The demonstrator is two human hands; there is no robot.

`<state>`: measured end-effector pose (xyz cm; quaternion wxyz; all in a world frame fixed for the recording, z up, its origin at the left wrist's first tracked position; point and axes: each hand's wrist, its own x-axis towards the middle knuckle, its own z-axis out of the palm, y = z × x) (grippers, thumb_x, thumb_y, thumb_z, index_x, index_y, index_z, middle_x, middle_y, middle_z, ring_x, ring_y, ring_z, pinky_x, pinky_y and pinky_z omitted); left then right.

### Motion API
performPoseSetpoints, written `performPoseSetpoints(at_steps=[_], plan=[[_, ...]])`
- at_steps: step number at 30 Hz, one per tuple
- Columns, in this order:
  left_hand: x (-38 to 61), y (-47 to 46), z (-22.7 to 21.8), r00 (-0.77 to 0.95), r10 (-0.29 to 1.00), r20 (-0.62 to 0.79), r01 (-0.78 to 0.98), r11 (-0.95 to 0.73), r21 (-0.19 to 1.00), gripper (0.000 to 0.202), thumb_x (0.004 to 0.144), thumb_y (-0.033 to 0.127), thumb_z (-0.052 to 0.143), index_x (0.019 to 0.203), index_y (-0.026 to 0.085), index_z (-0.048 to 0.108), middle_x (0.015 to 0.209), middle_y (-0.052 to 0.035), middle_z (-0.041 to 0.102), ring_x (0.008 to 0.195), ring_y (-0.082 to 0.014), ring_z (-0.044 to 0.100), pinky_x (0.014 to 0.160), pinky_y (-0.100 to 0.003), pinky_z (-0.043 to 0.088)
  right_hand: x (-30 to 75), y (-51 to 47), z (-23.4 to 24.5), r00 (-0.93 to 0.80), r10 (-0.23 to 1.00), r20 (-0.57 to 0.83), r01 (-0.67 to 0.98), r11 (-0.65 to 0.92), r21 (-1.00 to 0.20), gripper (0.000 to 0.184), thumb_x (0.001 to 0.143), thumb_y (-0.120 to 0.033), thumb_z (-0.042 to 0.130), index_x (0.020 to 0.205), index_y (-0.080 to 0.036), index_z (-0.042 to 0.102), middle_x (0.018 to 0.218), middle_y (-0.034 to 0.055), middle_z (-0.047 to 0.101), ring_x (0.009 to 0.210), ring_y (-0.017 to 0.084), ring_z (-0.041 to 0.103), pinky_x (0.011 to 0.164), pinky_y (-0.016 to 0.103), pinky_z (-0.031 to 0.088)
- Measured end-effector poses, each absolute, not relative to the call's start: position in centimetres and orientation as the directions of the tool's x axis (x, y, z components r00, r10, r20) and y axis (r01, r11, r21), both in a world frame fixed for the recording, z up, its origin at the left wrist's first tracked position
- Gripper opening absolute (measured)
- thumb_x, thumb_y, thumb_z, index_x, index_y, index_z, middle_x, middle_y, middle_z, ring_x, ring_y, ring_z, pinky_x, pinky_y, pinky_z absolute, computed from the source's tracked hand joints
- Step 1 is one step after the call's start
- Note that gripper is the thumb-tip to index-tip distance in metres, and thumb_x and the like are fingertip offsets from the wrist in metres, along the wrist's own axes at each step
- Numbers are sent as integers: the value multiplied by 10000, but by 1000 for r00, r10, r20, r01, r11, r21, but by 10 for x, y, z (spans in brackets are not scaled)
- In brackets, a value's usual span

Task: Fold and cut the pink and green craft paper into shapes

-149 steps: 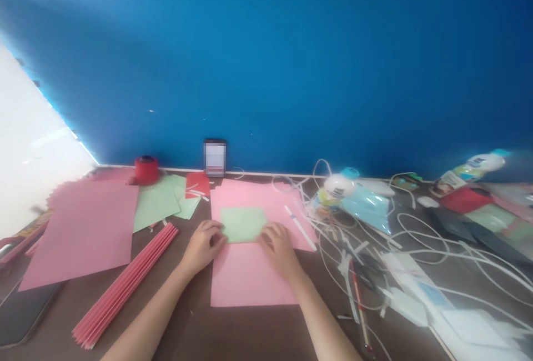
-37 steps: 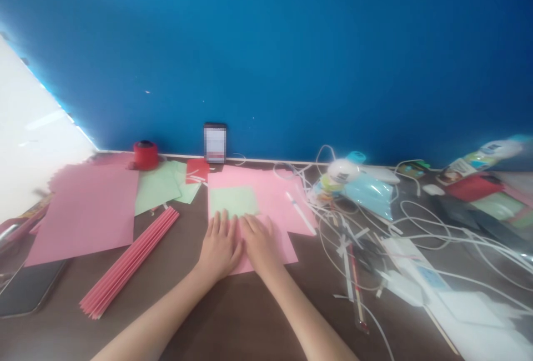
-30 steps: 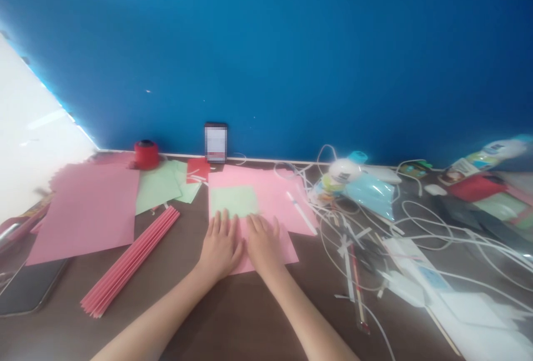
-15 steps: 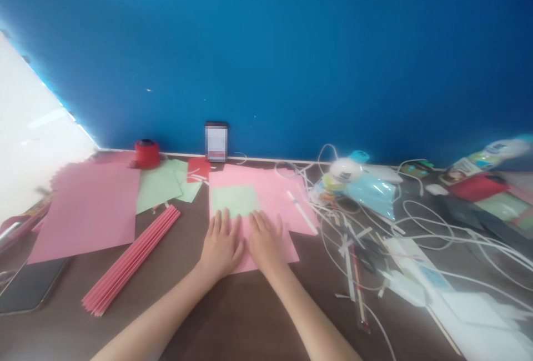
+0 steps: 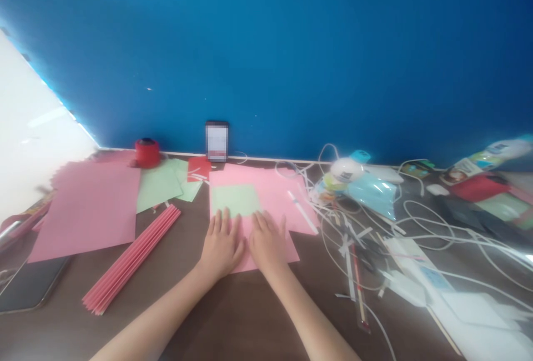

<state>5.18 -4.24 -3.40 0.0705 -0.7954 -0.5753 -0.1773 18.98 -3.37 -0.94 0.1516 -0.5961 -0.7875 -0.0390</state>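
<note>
Mid-frame, a flat pale-green paper (image 5: 235, 197) shows against pink paper (image 5: 272, 186); left grip (image 5: 220, 245) and right grip (image 5: 266, 243) lie flattened, uncurled.

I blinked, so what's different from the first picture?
The left hand and right hand moved off the sides of the green paper and lie closer together, flat by its near edge. The green paper shifted left. The pleated pink paper and red paper stayed put.

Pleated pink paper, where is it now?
In the head view, the pleated paper lies on the left, between the large pink sheet and the left hand.
</note>
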Motion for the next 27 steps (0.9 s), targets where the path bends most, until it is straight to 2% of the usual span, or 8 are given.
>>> performPoseSetpoints(at_steps=[11,13,16,20,23,27], plan=[[50,-41,-34,306,888,344,935,-348,65,530,833,380,402,1278,94,426,1361,-216,356,1286,-373,246,1007,-493,260,204,-27,-16,-146,921,361,977,190,-91,329,841,-204,368,1077,-110,578,1207,167,535,1215,308,366,1018,602,51],[49,-41,-33,311,887,341,933,-354,71,528,838,374,394,1281,87,420,1363,-216,352,1290,-370,239,1010,-491,260,206,-25,-17,-174,911,375,970,225,-96,317,855,-207,360,1072,-120,575,1210,161,532,1210,305,370,1015,605,57],[48,-40,-34,329,882,337,923,-375,80,517,840,365,392,1274,85,425,1370,-204,348,1297,-366,222,1015,-501,253,210,-21,-14,-295,871,394,925,364,-112,291,890,-222,344,1063,-158,569,1176,118,562,1177,265,411,1033,578,64],[46,-39,-36,368,870,328,903,-419,96,505,828,357,415,1253,86,439,1364,-197,361,1294,-365,232,1013,-533,240,215,-19,-9,-469,799,376,828,546,-127,231,899,-203,368,989,-205,580,1005,47,630,1018,189,520,1065,510,81],[45,-39,-34,395,864,312,885,-449,122,469,815,313,436,1231,98,459,1351,-184,387,1280,-360,268,1008,-538,247,218,-18,-9,-519,785,339,805,582,-116,224,874,-128,388,926,-213,588,877,23,630,888,166,550,1067,481,114],[43,-37,-27,360,878,316,871,-438,223,359,821,236,424,1154,157,534,1292,-122,481,1244,-315,355,1018,-512,252,221,-15,-12,-546,771,327,786,607,-117,254,855,-88,377,945,-199,588,826,32,613,845,171,546,1032,435,229]])
